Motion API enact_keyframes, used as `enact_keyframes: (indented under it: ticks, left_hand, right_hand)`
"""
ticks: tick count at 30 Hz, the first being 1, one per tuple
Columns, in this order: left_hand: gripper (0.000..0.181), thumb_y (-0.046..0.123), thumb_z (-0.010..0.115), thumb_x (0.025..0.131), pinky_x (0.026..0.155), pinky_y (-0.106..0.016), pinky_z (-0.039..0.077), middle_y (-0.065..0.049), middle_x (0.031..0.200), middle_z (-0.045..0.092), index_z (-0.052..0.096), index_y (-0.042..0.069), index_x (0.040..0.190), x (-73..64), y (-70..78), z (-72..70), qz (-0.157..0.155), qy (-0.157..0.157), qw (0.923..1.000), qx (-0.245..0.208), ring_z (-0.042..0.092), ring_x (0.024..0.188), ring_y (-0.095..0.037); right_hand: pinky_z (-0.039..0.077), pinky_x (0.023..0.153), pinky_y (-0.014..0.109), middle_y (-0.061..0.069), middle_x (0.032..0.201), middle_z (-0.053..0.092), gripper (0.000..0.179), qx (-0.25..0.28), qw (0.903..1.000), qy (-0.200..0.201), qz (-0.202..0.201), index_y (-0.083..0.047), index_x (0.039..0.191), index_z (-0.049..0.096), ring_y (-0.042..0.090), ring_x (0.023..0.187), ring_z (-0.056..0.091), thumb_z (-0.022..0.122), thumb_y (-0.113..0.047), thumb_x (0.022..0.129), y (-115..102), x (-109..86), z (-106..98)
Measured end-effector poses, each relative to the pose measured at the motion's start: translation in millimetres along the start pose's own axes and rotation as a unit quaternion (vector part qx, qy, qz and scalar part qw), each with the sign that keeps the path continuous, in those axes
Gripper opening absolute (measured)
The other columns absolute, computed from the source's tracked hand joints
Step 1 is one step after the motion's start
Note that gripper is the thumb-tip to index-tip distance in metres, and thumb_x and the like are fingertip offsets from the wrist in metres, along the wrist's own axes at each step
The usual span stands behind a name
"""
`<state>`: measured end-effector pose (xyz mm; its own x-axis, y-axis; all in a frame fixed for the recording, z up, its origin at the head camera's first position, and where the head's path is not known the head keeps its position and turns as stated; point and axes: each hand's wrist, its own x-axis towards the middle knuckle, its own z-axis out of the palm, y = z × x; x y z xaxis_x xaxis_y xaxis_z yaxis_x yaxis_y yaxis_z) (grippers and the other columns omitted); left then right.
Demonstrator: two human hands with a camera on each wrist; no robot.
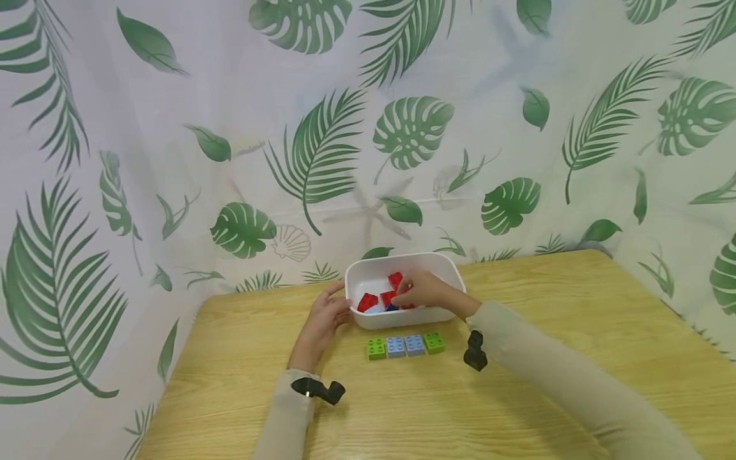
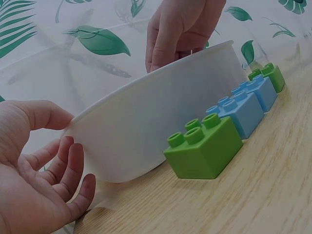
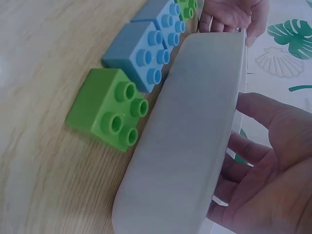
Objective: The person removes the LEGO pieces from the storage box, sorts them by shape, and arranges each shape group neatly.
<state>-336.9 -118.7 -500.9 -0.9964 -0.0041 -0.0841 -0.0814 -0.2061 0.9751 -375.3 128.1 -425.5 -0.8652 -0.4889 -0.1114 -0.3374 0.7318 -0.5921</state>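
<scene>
My left hand (image 1: 324,319) grips the left end of a white plastic bin (image 1: 376,319), thumb at the rim and fingers against the outer wall. Red toy building bricks (image 1: 368,301) lie inside, with a dark blue brick (image 1: 392,307) and a light blue piece (image 1: 375,309) near the front wall. My right hand (image 1: 422,289) reaches over the right side into the bin, fingers down among the red bricks. The wall hides its fingertips in both wrist views, so I cannot tell whether they hold a brick.
In front of the bin stands a row of bricks, studs up: a green brick (image 1: 376,348), two light blue bricks (image 1: 395,346), and another green brick (image 1: 434,342). They rest on a wood-grain table (image 1: 414,409). A leaf-patterned curtain (image 1: 345,191) hangs behind the table.
</scene>
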Motion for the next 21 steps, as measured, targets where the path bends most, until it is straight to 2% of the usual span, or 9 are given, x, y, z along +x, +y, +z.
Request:
enact_keyframes:
  ticks: [4,13,21]
  left_hand:
    - [0.054,0.002,0.061,0.096,0.08,-0.027,0.053,-0.01,0.108,0.064,0.048,0.006,0.148,0.0,-0.3,-0.5,-0.006,0.002,1.0,0.0,0.064,0.083,-0.009]
    - [0.053,0.003,0.061,0.097,0.081,-0.027,0.053,-0.009,0.108,0.064,0.048,0.007,0.148,-1.1,0.9,1.0,-0.008,0.0,1.0,0.002,0.064,0.084,-0.01]
    - [0.055,0.005,0.061,0.098,0.086,-0.03,0.052,-0.012,0.117,0.064,0.046,0.008,0.151,-1.7,2.7,-0.1,-0.013,0.001,0.9999,0.01,0.064,0.088,-0.009]
  right_hand:
    - [0.046,0.066,0.025,0.009,0.079,0.069,0.02,-0.002,0.9998,-0.005,0.021,-0.008,0.089,0.078,0.017,0.075,0.057,0.077,-0.028,0.09,-3,2.5,2]
    - [0.041,0.064,0.024,0.001,0.071,0.063,0.019,0.028,0.9982,-0.007,0.052,-0.007,0.082,0.077,0.016,0.071,0.055,0.085,-0.025,0.083,-11,11.9,9]
    - [0.05,0.075,0.026,0.002,0.085,0.071,0.016,-0.01,0.9953,-0.014,0.096,-0.01,0.086,0.078,0.019,0.082,0.063,0.086,-0.022,0.081,-21,21.5,17]
